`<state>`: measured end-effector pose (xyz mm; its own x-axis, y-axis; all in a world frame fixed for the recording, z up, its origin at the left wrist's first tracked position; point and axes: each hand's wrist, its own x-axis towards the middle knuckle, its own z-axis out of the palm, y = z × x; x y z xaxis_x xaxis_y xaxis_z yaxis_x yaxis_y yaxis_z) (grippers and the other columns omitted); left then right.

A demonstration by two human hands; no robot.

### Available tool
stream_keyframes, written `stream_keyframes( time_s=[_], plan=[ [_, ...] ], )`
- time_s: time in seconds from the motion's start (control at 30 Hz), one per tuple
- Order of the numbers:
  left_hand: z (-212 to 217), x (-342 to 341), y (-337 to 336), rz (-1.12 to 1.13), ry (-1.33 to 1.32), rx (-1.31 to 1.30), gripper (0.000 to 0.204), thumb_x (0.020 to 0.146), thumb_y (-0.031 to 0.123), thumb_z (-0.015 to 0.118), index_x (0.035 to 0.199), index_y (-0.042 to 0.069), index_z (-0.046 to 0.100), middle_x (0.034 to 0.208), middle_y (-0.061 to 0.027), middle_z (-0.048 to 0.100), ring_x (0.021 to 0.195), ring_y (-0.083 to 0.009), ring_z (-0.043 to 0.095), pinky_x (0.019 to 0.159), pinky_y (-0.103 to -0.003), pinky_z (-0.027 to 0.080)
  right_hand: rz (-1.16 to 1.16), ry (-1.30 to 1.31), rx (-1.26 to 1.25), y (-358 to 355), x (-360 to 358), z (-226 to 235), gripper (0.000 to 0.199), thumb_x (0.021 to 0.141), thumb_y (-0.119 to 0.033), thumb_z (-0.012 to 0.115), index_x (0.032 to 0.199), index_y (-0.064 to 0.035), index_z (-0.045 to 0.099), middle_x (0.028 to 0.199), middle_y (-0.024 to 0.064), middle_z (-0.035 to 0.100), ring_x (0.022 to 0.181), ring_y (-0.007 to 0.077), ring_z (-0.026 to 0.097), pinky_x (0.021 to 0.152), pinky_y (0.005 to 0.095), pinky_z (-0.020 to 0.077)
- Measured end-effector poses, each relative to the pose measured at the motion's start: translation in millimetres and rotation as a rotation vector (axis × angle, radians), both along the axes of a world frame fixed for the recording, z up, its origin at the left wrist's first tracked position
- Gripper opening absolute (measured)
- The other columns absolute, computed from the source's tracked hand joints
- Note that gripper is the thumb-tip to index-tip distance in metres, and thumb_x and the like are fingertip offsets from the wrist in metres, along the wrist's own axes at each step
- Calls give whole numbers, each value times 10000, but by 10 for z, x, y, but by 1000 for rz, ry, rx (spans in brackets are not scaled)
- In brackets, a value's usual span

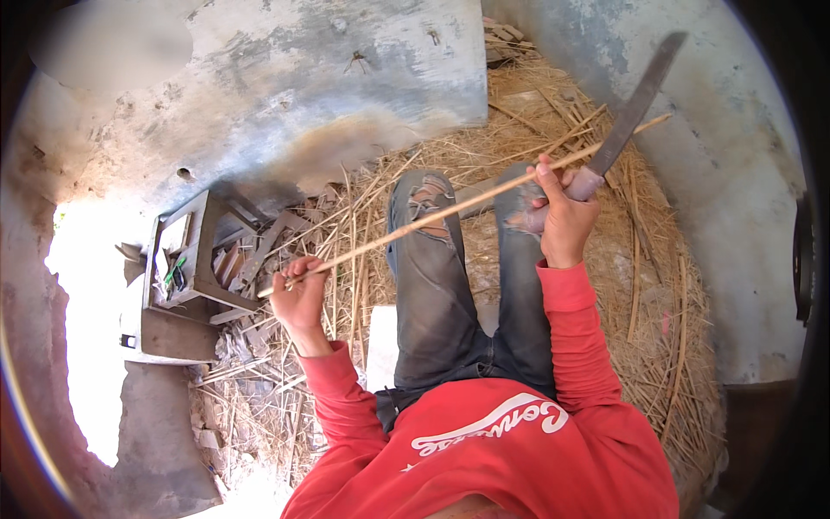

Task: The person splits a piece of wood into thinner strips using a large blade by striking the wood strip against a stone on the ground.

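Observation:
A long, thin pale strip point(415, 227), which looks like split bamboo or cane, slants across in front of my knees, rising to the right. My left hand point(300, 303) is closed around its lower left end, with a short tip sticking out past the fingers. My right hand point(568, 221) grips a machete by its pale handle point(584, 184). The long dark blade point(638, 108) points up and to the right. The strip passes by my right thumb and fingers and crosses the blade near the handle; whether the edge touches it, I cannot tell.
Straw and split strips point(666, 346) litter the floor around my legs. A wooden stand point(207, 259) with odds and ends on it lies to the left, beside a bright opening point(82, 337). Worn plaster walls point(285, 78) close in at the front and right point(752, 216).

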<state>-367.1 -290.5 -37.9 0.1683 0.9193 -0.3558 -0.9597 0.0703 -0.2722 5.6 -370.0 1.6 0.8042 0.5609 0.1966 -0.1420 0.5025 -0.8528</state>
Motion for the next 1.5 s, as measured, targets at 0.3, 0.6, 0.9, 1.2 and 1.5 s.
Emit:
stream_keyframes(
  time_s=[0.3, 0.6, 0.9, 1.2, 1.5],
  plan=[
    [-681, 416, -839, -635, 1934, 464, 417, 978, 331, 646, 769, -26, 699, 776, -93, 717, 733, -145, 656, 703, -309, 519, -101, 19, -275, -588, 467, -640, 263, 855, 11, 737, 868, -57, 482, 968, 161, 705, 788, 230, 737, 536, 262, 540],
    [-719, 732, -670, -121, 2430, 1472, 480, 826, 360, 786, 1185, 59, 682, 941, -152, 664, 776, -322, 663, 662, -384, 528, -2, 42, -361, -809, 395, -992, 216, 885, -64, 740, 808, -23, 543, 969, 167, 714, 745, 195, 727, 515, 253, 529],
    [-820, 690, -680, -336, 2674, 1448, 263, 962, 324, 615, 1149, 146, 662, 659, -149, 630, 603, -366, 639, 546, -485, 488, -52, -382, -716, -1473, 918, -1088, 408, 916, -458, 707, 797, -90, 576, 622, -21, 497, 468, 64, 447, 419, 223, 342],
    [-796, 785, -674, -556, 2802, 1495, 337, 1013, 373, 520, 881, 67, 567, 620, -189, 616, 601, -416, 632, 534, -526, 492, -119, 25, -725, -1333, 1422, -976, 460, 952, -519, 609, 750, -115, 524, 571, -42, 413, 418, 65, 382, 382, 239, 323],
    [-738, 1007, -731, -491, 2890, 1452, 335, 998, 392, 543, 853, 90, 554, 589, -176, 605, 564, -401, 634, 491, -510, 494, 189, -518, -921, -1340, 534, -1165, 465, 955, -386, 627, 722, 13, 581, 569, 101, 471, 588, 167, 419, 604, 386, 390]
  ],
)
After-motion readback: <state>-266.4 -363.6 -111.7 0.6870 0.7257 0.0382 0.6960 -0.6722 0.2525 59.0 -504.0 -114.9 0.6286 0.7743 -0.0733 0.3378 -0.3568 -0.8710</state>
